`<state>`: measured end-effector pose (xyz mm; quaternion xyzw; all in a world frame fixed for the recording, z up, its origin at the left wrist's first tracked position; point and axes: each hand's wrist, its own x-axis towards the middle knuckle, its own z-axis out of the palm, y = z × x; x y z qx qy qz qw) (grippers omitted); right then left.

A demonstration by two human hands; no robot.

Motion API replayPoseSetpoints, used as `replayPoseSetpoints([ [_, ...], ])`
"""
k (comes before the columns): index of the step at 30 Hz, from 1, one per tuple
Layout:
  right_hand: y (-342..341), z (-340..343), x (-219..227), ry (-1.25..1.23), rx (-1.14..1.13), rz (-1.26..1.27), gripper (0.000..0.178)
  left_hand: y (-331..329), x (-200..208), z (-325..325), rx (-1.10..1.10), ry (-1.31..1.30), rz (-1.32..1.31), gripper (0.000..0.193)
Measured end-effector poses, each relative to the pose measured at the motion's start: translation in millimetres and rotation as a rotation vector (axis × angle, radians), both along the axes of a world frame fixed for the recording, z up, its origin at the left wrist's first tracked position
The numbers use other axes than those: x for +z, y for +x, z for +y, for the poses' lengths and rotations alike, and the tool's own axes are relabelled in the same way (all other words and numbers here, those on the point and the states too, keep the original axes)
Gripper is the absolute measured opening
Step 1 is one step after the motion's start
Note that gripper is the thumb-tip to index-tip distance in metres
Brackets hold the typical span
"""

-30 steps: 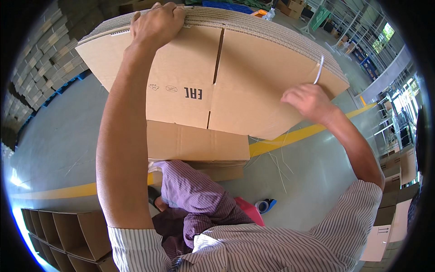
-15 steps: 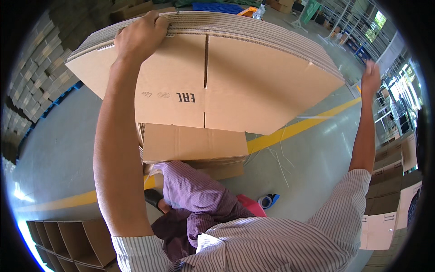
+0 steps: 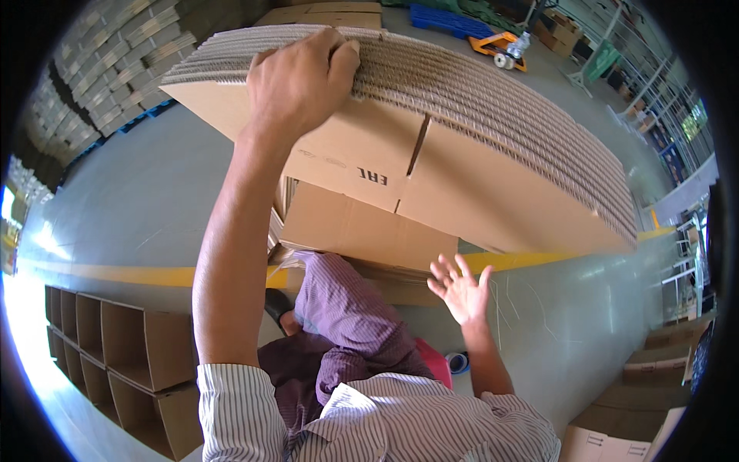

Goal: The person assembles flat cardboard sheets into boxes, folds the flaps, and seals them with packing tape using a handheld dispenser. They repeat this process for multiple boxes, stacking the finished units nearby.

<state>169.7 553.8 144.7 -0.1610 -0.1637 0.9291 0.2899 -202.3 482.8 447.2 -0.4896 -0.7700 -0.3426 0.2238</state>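
Observation:
A thick stack of flattened cardboard boxes (image 3: 493, 177) stands on edge in front of me, its corrugated edges facing up. My left hand (image 3: 304, 85) grips the top of the stack left of its middle, fingers curled over the edges; how many sheets they hold is hidden. Below and behind my wrist, another pile of folded cardboard (image 3: 362, 223) rests near my knees. My right hand (image 3: 462, 292) is raised in the air with palm up and fingers spread, holding nothing, just in front of the lower pile.
Open cardboard boxes (image 3: 127, 346) are stacked at the lower left. A roll of tape (image 3: 458, 363) lies on the floor beside a red object (image 3: 433, 362). Farther off are an orange pallet jack (image 3: 500, 48), a blue pallet (image 3: 446, 21) and stacked cardboard (image 3: 127, 61). Cartons (image 3: 623, 439) stand at right.
My right hand has come down from the far right to near my lap, its fingers now spread. The view has shifted, and the stack's top edges show more. My left hand stays on the stack.

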Motion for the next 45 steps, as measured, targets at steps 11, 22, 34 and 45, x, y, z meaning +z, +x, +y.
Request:
replayPoseSetpoints([
  [11, -103.1, 43.4, -39.9, 0.007, -0.138, 0.304, 0.079, 78.8, -96.1, -115.9, -0.018, 0.013, 0.08, 0.037],
  [22, -10.4, -19.7, -109.2, -0.1, 0.354, -0.063, 0.063, 188.3, -227.8, -145.5, 0.083, -0.017, 0.103, 0.036],
  [34, -36.9, -22.6, -187.6, -0.261, 0.868, 0.012, 0.045, 133.2, -339.5, -130.9, 0.098, -0.128, 0.004, 0.038],
  [45, 128.0, -35.8, -171.2, -0.373, 0.078, -0.686, 0.027, 140.6, -376.4, -127.2, 0.223, -0.12, -0.542, 0.049],
])
